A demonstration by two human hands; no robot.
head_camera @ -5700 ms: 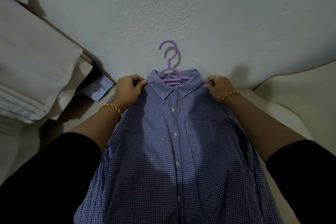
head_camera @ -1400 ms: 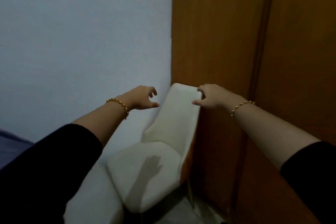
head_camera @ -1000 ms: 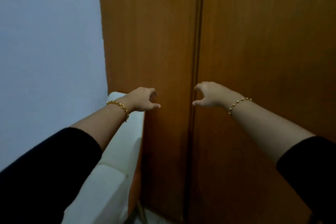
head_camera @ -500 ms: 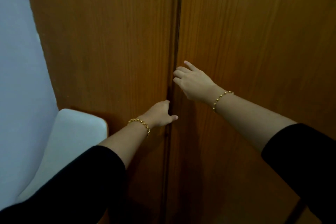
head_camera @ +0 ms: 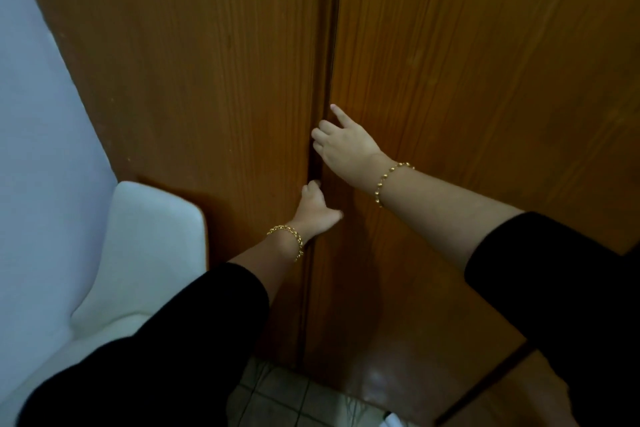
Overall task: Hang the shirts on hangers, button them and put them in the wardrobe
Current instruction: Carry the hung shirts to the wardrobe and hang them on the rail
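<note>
Two brown wooden wardrobe doors fill the view, the left door (head_camera: 207, 80) and the right door (head_camera: 485, 62), meeting at a dark vertical seam (head_camera: 329, 45). My left hand (head_camera: 317, 210) is low on the seam, its fingers hooked into the gap at the left door's edge and its thumb sticking out to the right. Just above it, my right hand (head_camera: 343, 144) has its fingers curled at the right door's edge, with the index finger lying straight on the wood. No shirt or hanger is in view.
A white upholstered chair (head_camera: 138, 253) stands against the pale wall (head_camera: 41, 114), left of the wardrobe and close to the left door. Tiled floor (head_camera: 287, 399) shows below the doors.
The checked shirt on its purple hanger is out of view. I have turned from the chair to the wardrobe, and both empty hands have reached the seam and hooked onto the door edges.
</note>
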